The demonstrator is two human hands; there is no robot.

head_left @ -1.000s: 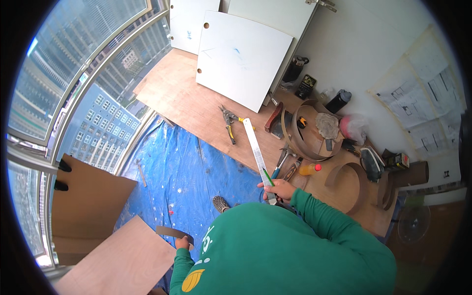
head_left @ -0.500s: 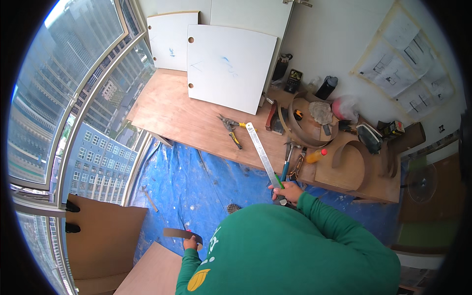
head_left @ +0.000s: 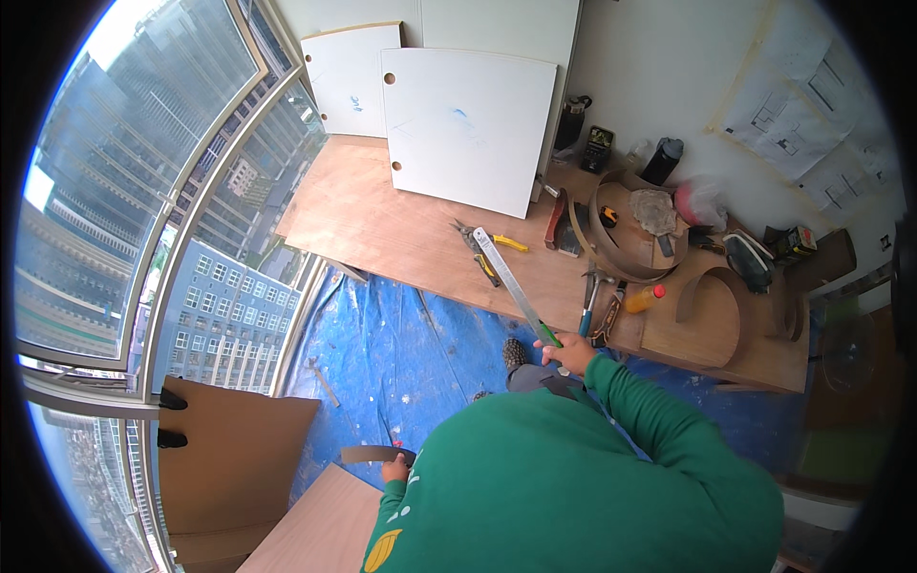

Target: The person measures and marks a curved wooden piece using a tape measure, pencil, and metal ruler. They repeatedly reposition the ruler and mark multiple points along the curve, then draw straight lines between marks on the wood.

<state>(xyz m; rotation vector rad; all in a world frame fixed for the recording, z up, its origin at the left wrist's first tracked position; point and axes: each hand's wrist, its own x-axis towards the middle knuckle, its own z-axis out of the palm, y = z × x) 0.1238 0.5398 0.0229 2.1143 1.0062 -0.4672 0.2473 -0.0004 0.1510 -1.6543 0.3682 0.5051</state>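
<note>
Work looks partway along: the left hand [head_left: 394, 469], at seven o'clock, is closed on a brown strip [head_left: 366, 454], seemingly fixed to nothing. The right hand [head_left: 573, 353], at four o'clock, grips a long metal ruler [head_left: 513, 285]. Left undone, apparently, are another loose brown loop [head_left: 686, 302], at three o'clock, and untouched snips [head_left: 484, 266] on the surface [head_left: 349, 191].

Makeshift high-rise workshop, towers [head_left: 224, 306] outside, blue floor sheet [head_left: 392, 344], taped-up drawings [head_left: 812, 110], tool-strewn wooden worktop [head_left: 358, 205]

Large white panel [head_left: 470, 131], blue floor sheet [head_left: 387, 358], red-capped bottle [head_left: 644, 299], papers [head_left: 802, 105] on wall [head_left: 669, 81]
</note>
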